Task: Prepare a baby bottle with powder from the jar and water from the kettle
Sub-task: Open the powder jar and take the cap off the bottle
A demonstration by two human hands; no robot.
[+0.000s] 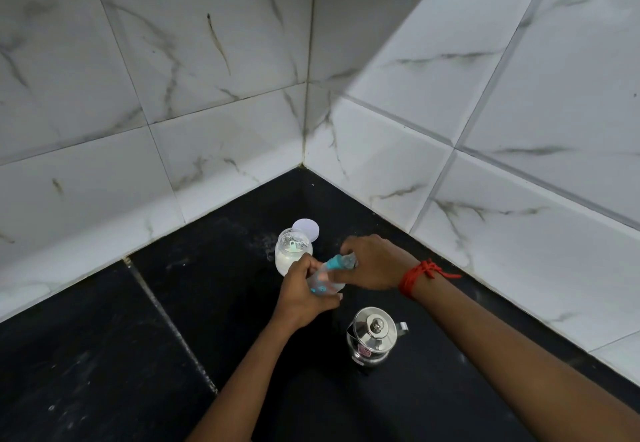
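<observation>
A clear baby bottle (323,279) with a teal collar lies tilted between both hands above the black counter. My left hand (304,298) wraps its body from below. My right hand (372,261) grips the teal top end (337,262); the cap or teat is hidden under the fingers. Just behind them stands an open glass jar (292,251) with white powder and a small scoop inside. Its pale round lid (305,228) lies flat behind it. A lidded steel kettle (372,336) stands near my right wrist.
The black stone counter (138,337) fills a corner between two white marble-tiled walls (485,199). A seam runs across the counter at left. White powder specks dust the surface near the jar. A red thread is tied on my right wrist.
</observation>
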